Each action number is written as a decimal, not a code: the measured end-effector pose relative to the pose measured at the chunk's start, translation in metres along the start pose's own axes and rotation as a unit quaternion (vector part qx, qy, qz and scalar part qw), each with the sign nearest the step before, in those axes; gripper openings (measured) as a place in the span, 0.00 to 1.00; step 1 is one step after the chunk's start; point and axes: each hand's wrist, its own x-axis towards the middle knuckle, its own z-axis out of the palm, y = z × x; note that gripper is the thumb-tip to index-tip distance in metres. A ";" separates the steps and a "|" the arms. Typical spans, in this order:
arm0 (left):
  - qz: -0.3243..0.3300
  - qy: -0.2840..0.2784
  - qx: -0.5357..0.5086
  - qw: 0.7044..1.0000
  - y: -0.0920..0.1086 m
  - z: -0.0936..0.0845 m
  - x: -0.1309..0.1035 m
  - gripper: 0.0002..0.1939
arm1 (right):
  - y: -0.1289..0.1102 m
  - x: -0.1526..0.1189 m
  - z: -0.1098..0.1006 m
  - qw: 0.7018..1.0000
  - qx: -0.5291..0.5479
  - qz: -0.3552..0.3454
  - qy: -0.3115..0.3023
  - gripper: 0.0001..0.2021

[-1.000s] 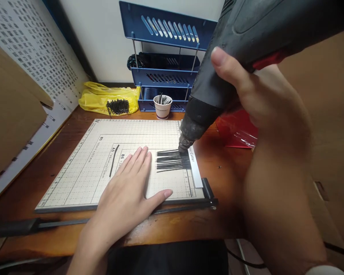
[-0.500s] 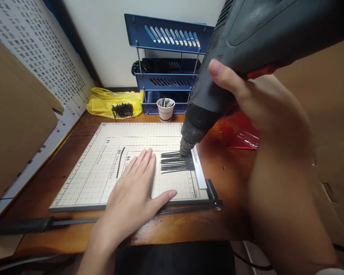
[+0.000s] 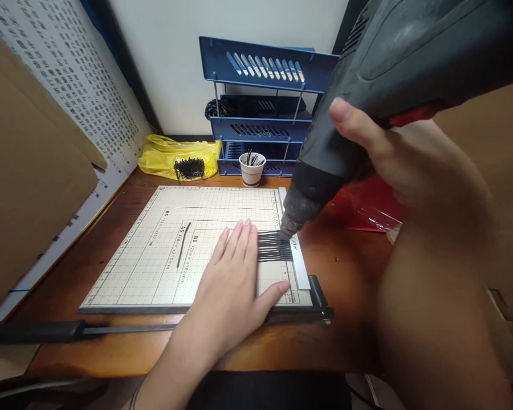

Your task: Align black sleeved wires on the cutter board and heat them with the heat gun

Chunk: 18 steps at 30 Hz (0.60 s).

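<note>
My right hand grips a dark grey heat gun, blurred along the wrist. Its nozzle points down at the right end of a row of thin black tubes, close above or touching them; I cannot tell which. My left hand lies flat, fingers together and thumb spread, covering the tubes' left ends. Beneath is a paper cutter with a cream gridded board, and the tubes run up to its white edge strip. One separate black tube lies left of my hand.
The cutter's blade arm and black handle run along the front. Behind the board stand a paper cup of black pieces, a yellow bag with a black bundle, and a blue tray rack. Red plastic lies at right.
My left hand has slid right, from beside the black tubes onto their left ends. The heat gun stays over their right end. The whole view has shifted slightly.
</note>
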 end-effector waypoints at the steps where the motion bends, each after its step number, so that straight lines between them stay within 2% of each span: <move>1: 0.009 0.002 -0.001 1.000 0.004 0.001 0.004 0.49 | 0.000 0.000 -0.001 1.000 -0.003 0.000 -0.001 0.27; 5: 0.030 0.008 -0.003 1.000 0.011 0.003 0.011 0.46 | -0.001 -0.001 -0.002 0.999 0.030 0.010 0.016 0.28; 8: 0.016 0.015 0.005 1.000 0.009 0.004 0.009 0.45 | -0.003 -0.001 -0.001 0.999 0.028 0.008 0.037 0.25; 11: -0.012 0.025 0.020 0.999 0.004 0.003 0.004 0.47 | -0.003 -0.002 -0.002 1.000 0.017 0.011 0.003 0.24; 14: -0.033 0.032 0.041 0.998 -0.001 0.002 -0.002 0.49 | -0.002 -0.003 -0.001 0.999 0.011 0.015 -0.043 0.26; 18: -0.046 0.034 0.068 0.996 -0.005 -0.002 -0.009 0.54 | 0.003 0.001 0.005 0.999 0.025 -0.014 -0.026 0.26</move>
